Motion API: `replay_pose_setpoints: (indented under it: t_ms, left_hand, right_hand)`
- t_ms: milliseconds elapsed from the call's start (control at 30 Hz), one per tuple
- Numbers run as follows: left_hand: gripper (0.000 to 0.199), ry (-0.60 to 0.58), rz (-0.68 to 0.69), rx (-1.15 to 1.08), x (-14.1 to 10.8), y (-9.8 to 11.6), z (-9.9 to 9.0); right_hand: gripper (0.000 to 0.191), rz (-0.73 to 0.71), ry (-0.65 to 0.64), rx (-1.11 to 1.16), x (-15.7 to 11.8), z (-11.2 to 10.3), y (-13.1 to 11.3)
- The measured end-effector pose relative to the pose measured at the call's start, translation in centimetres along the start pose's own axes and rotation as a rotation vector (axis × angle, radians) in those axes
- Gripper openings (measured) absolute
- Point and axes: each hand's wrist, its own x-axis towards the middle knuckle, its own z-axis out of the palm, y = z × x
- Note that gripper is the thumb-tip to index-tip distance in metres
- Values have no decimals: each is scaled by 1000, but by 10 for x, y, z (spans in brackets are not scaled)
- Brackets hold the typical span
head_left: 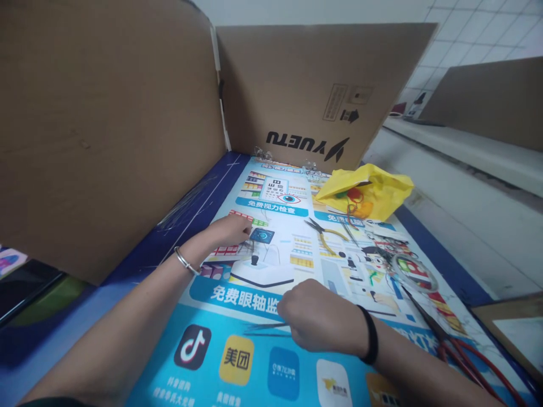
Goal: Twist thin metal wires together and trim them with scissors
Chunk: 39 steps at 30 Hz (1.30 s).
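Note:
My left hand (232,230) is closed in a pinch over the printed poster (250,277), beside its small picture of a dark blue screen. Whatever the fingertips hold is too small to make out. Lower and to the right, my right hand (317,317) is curled into a fist. Two thin dark prongs, which look like tweezers (266,327), stick out of it toward the left, slightly blurred. Beyond the right hand lie yellow-handled pliers (324,233) with jaws apart, and a second pair of tweezers (351,233).
Red-handled scissors (452,342) lie at the right. Near them are a clear round spool (413,272) and tangled wire. A yellow bag (373,189) holds coloured pieces. Cardboard panels (297,85) wall the back and left. Thin wires (186,203) lie along the left edge.

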Motion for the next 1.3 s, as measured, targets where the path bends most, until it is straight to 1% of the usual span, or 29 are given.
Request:
replay_pose_setpoints:
  t_ms: [67, 233, 400, 467, 533, 600, 633, 700, 767, 867, 1000, 1067, 1167, 1233, 1300]
  left_hand:
    - [18, -5, 15, 5, 0, 1, 0]
    - [20, -16, 29, 55, 1, 3, -1]
    - [21, -58, 10, 89, 1, 4, -4]
    - [21, -36, -10, 104, -1, 7, -7]
    - [21, 25, -11, 96, -4, 15, -10]
    - [23, 74, 54, 35, -9, 28, -13]
    - [24, 74, 109, -13, -12, 36, -15]
    - [24, 15, 228, -106, -18, 53, -16]
    - [25, -44, 288, -146, -22, 67, -16]
    - [27, -63, 302, -164, -25, 79, -17]
    - [29, 7, 270, -172, -25, 82, -19]
    - [28, 13, 281, -161, -24, 82, -16]
    - [25, -40, 314, -157, -23, 82, -7]
    - [23, -111, 349, -162, -24, 82, -2]
    - [23, -204, 407, -179, -26, 82, 0]
  right_hand:
    - [7, -2, 4, 41, 1, -2, 6]
    - [10, 59, 6, 93, 5, -4, 19]
    - [11, 41, -13, 109, 5, -6, 20]
    - [10, 47, 4, 109, 3, -8, 21]
    - [9, 81, 49, 104, 2, -10, 24]
    - [9, 142, 112, 106, 1, -12, 31]
    - [10, 177, 143, 110, 0, -13, 35]
    - [10, 242, 190, 115, 0, -13, 44]
    - [9, 276, 211, 103, 0, -11, 52]
    - [9, 288, 220, 55, 0, -7, 61]
    - [10, 295, 227, -2, -1, -4, 65]
    - [11, 286, 226, 9, -1, -4, 64]
    - [12, 254, 196, 60, -1, -5, 61]
    - [11, 208, 150, 114, -1, -5, 57]
    - [10, 129, 96, 184, -2, -6, 52]
